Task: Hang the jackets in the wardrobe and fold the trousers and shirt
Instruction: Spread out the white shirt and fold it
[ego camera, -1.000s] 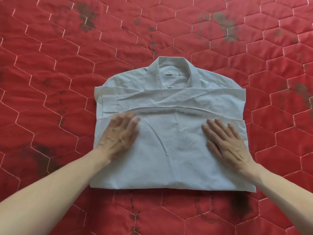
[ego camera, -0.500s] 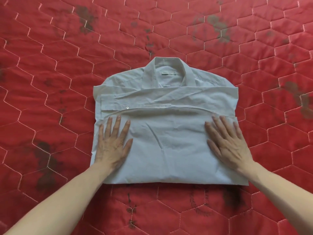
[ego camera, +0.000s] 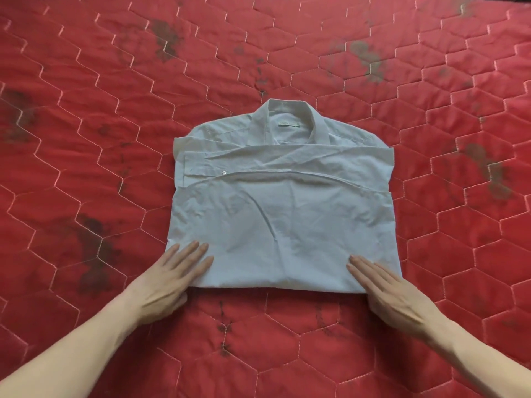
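Shirt is light, limp cloth (creases readily); left hand and right hand lie flat, fingers straight, gripping nothing; pinch near-edge corners.

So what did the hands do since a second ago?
Both hands slid down the shirt toward the person, flat and smoothing it. The left hand and right hand now lie across its near edge, partly on the red quilt. Nothing was picked up or let go. The shirt stayed folded in the same spot, collar on the far side.
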A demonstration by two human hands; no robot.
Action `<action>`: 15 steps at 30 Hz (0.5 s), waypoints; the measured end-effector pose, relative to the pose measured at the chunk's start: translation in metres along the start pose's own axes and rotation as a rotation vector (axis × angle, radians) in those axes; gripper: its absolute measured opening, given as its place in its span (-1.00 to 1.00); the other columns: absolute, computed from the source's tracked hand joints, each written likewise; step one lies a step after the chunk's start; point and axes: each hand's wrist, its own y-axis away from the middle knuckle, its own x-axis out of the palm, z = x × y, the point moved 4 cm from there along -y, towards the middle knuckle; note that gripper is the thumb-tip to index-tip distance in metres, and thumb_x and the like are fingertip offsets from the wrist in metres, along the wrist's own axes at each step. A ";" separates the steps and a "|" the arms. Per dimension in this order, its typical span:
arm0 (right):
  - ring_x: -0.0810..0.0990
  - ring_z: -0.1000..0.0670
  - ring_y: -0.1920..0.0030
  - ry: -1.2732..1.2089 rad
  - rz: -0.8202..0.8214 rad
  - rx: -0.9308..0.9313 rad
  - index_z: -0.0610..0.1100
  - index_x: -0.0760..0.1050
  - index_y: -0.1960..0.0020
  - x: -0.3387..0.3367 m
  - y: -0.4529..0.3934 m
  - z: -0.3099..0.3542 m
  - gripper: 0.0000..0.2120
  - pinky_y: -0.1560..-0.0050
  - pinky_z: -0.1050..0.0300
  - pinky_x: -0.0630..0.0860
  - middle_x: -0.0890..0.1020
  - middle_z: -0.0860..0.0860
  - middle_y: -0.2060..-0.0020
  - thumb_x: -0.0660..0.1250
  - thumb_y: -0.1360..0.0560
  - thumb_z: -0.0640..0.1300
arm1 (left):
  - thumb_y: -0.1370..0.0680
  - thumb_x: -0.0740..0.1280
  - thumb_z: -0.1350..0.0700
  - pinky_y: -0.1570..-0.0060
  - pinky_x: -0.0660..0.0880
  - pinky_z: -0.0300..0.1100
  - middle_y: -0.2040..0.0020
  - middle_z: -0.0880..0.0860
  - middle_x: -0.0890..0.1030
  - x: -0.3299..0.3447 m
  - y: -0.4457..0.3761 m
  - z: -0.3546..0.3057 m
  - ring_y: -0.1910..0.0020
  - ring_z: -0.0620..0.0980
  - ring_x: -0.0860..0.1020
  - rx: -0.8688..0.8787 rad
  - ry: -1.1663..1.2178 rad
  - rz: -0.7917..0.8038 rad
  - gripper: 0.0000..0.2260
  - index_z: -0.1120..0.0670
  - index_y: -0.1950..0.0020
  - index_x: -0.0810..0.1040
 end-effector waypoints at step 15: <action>0.56 -0.28 -0.40 -0.008 0.024 0.406 -0.40 0.48 -0.44 -0.026 0.021 0.024 -0.16 -0.33 -0.24 0.57 0.51 -0.32 -0.42 0.38 -0.14 -0.61 | -0.38 0.15 0.52 -0.65 -0.14 -0.04 -0.67 0.19 -0.30 -0.021 0.019 -0.024 -0.68 0.16 -0.24 -0.315 0.202 0.173 -0.03 0.13 -0.69 -0.24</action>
